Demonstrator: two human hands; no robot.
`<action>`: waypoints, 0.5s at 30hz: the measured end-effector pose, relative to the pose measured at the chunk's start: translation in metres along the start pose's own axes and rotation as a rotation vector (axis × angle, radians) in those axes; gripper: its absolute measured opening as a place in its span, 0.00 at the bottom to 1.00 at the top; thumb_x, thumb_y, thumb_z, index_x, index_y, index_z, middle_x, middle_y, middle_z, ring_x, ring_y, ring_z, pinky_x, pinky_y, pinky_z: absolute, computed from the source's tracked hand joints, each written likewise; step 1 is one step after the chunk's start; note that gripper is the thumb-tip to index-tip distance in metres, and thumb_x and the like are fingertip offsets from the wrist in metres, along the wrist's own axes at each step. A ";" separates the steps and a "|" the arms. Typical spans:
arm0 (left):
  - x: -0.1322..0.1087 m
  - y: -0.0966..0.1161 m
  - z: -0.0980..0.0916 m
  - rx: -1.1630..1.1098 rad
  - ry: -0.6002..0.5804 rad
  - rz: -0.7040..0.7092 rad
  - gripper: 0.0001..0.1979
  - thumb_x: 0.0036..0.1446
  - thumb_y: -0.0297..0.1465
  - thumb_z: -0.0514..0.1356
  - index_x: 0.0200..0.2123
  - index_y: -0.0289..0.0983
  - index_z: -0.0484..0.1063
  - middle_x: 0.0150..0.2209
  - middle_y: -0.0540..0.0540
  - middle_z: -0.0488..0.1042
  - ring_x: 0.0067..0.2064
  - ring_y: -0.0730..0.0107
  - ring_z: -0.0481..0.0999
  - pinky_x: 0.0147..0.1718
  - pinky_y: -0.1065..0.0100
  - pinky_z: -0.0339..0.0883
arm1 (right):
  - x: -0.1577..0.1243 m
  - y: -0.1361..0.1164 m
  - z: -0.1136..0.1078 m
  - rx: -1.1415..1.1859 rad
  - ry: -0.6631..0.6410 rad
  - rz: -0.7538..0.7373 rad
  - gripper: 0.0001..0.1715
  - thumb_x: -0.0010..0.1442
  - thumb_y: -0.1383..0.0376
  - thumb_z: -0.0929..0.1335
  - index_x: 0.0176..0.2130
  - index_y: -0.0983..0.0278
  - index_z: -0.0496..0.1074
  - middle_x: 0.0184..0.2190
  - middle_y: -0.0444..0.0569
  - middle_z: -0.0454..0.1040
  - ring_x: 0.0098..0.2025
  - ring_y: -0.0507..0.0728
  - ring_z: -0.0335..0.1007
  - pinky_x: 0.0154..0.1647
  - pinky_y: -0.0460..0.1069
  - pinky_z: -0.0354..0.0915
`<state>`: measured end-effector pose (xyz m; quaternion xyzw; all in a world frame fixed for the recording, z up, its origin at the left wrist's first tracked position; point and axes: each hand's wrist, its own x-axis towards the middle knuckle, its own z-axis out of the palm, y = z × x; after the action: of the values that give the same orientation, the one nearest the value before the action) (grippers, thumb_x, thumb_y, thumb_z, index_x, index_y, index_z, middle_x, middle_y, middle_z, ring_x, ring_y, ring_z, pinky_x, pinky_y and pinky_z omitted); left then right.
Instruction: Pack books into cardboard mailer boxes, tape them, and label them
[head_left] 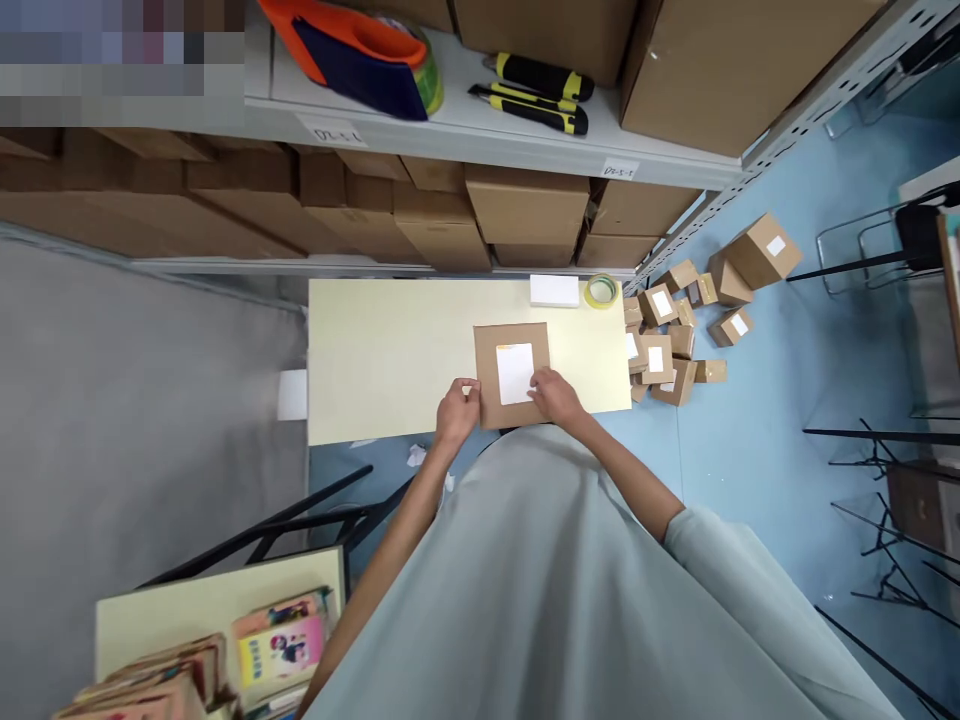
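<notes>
A flat brown cardboard package (489, 378) lies at the near edge of a pale yellow table (382, 350). A white label (514, 373) sits on its top. My left hand (456, 410) grips the package's left edge with curled fingers. My right hand (555, 394) rests on the package, its fingers pressed flat against the label's right side.
A white pad (554, 290) and a tape roll (601, 291) lie at the table's far edge. Several small labelled boxes (679, 335) are heaped on the blue floor to the right. Shelves with cartons (525, 205), utility knives (536, 92) and a tape dispenser (360, 55) stand behind. Books (277, 640) lie on a lower left table.
</notes>
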<state>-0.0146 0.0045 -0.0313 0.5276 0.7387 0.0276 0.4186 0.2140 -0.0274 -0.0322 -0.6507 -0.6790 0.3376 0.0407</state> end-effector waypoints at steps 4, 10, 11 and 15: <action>-0.003 -0.022 -0.004 -0.074 0.023 -0.003 0.14 0.65 0.42 0.58 0.48 0.44 0.74 0.26 0.51 0.75 0.37 0.56 0.82 0.42 0.62 0.71 | -0.022 0.025 0.005 0.167 0.211 0.307 0.09 0.73 0.61 0.68 0.50 0.63 0.72 0.46 0.51 0.79 0.43 0.57 0.78 0.47 0.52 0.73; -0.020 -0.053 0.017 -0.384 -0.153 0.121 0.35 0.56 0.45 0.68 0.64 0.40 0.69 0.52 0.40 0.83 0.56 0.55 0.83 0.58 0.57 0.74 | -0.058 0.025 0.050 0.511 0.236 0.363 0.23 0.70 0.58 0.70 0.60 0.65 0.72 0.55 0.60 0.81 0.53 0.59 0.82 0.48 0.52 0.79; -0.023 -0.055 0.022 -0.425 -0.196 0.160 0.37 0.54 0.44 0.69 0.65 0.41 0.69 0.58 0.38 0.81 0.60 0.53 0.81 0.61 0.56 0.73 | -0.063 0.022 0.057 0.556 0.224 0.334 0.25 0.70 0.58 0.70 0.62 0.64 0.72 0.57 0.59 0.81 0.56 0.60 0.81 0.48 0.53 0.80; -0.032 -0.062 0.029 -0.459 -0.243 0.283 0.41 0.54 0.44 0.69 0.70 0.42 0.67 0.68 0.37 0.73 0.68 0.49 0.74 0.66 0.51 0.71 | -0.077 0.004 0.068 0.562 0.237 0.255 0.29 0.66 0.57 0.73 0.64 0.59 0.74 0.59 0.55 0.80 0.58 0.62 0.80 0.53 0.55 0.80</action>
<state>-0.0392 -0.0604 -0.0610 0.5162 0.5767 0.1885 0.6045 0.1959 -0.1257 -0.0567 -0.7285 -0.4628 0.4361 0.2547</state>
